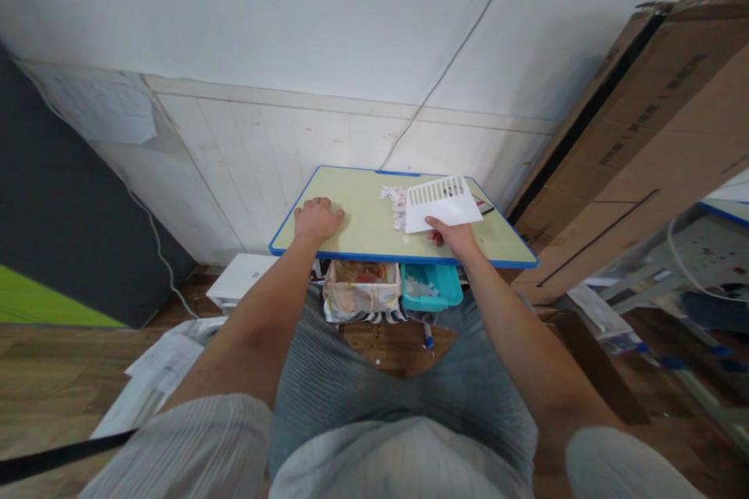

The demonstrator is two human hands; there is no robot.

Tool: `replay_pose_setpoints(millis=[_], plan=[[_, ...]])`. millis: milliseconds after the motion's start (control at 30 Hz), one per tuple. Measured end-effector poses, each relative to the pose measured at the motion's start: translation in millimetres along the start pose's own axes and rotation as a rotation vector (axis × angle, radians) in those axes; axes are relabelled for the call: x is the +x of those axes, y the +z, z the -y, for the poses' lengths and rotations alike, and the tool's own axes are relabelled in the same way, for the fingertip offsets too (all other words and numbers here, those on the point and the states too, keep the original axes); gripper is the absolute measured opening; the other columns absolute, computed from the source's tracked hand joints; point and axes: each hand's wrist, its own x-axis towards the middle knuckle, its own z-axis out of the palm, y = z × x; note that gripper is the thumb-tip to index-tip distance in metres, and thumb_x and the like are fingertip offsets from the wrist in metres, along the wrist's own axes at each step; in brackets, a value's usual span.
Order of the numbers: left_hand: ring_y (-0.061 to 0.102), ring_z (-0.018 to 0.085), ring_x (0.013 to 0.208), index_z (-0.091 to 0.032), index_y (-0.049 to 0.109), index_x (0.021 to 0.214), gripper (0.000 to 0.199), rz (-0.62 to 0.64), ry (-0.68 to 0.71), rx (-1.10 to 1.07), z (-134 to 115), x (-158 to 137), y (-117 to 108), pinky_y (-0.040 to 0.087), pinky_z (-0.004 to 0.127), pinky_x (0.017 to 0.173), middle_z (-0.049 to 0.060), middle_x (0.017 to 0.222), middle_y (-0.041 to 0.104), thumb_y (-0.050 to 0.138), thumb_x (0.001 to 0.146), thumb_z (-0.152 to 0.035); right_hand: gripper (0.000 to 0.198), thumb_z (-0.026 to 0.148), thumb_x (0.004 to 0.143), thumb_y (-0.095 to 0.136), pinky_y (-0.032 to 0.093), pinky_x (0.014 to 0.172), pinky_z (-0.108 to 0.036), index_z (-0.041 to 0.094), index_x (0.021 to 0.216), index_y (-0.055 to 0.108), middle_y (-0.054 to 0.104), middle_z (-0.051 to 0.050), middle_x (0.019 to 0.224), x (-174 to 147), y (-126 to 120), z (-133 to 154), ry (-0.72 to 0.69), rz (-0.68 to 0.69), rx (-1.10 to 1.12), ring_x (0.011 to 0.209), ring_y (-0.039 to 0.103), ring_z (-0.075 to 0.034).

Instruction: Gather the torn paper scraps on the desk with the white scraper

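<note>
My right hand (450, 235) pinches the lower edge of a white card (441, 212) with a row of cut-out slots along its far side, held tilted above the small desk (366, 210). On the left part of the desktop, my left hand (319, 220) lies with its fingers spread and nothing in it. Just left of the card are printed paper pieces (398, 203) with ragged edges, partly covered by the card. A flat dark-edged item (483, 205) sticks out beyond the card's right side; most of it is hidden.
Below the desktop, a cloth-lined basket (363, 298) and a teal bin (431, 299) with whitish scraps stand side by side. Large cardboard boxes (637, 140) lean at the right. A white box (239, 278) is at the left. The wall (328, 132) stands behind the desk.
</note>
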Motion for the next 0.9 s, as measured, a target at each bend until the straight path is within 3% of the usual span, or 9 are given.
replay_pose_setpoints(millis=[233,467,900], plan=[[0.059,0.044,0.159,-0.013,0.071,0.16,0.061,0.009,0.001,0.011,-1.1,-0.7,-2.1,0.049,0.059,0.129,0.025,0.172,0.066,0.05,0.116,-0.05,0.015,0.031,0.08,0.08,0.05,0.047,-0.026,0.024,0.075,0.067,0.07,-0.002,0.055,4.8,-8.0,-3.8,0.036,0.041,0.026,0.045,0.058,-0.016],[0.059,0.045,0.16,-0.009,0.071,0.16,0.063,0.02,0.002,0.001,-0.3,0.4,-1.9,0.049,0.058,0.129,0.027,0.171,0.066,0.05,0.116,-0.049,0.019,0.033,0.076,0.078,0.045,0.045,-0.027,0.026,0.064,0.064,0.065,-0.001,0.049,3.4,-8.2,-8.6,-0.001,0.005,0.022,0.043,0.053,-0.016],[0.058,0.045,0.16,-0.009,0.07,0.162,0.063,0.005,0.0,-0.021,-0.2,-0.9,-0.3,0.046,0.059,0.13,0.027,0.173,0.065,0.053,0.115,-0.048,0.028,0.045,0.074,0.087,0.055,0.052,-0.031,0.023,0.069,0.07,0.076,-0.008,0.062,0.1,-10.7,-8.1,0.006,0.111,0.025,0.049,0.062,-0.018]])
